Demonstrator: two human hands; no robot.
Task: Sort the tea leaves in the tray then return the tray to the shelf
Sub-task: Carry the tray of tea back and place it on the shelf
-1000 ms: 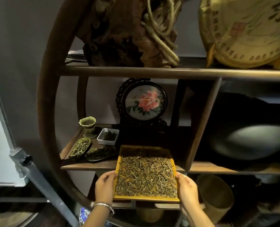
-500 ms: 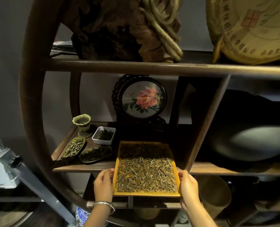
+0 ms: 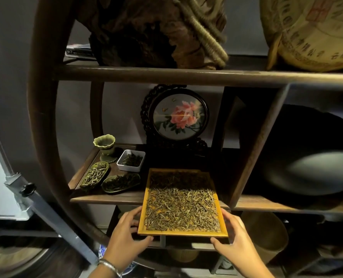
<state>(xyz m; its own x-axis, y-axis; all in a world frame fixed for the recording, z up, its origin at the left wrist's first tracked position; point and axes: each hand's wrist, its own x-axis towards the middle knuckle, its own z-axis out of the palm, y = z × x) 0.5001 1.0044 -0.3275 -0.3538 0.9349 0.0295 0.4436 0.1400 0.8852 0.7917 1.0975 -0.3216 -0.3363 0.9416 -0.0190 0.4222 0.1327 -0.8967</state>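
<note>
Tray of tea leaves half on the shelf, near edge overhanging. Left hand and right hand gripping its near corners. Divider post close right; small dishes left.

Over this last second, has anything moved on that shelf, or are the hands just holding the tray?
The yellow tray of tea leaves has slid a little deeper onto the shelf, though its near end overhangs the edge. The left hand and right hand have slipped back from the tray's sides to its near corners. The small leaf dishes, white dish and flower screen stayed put.
</note>
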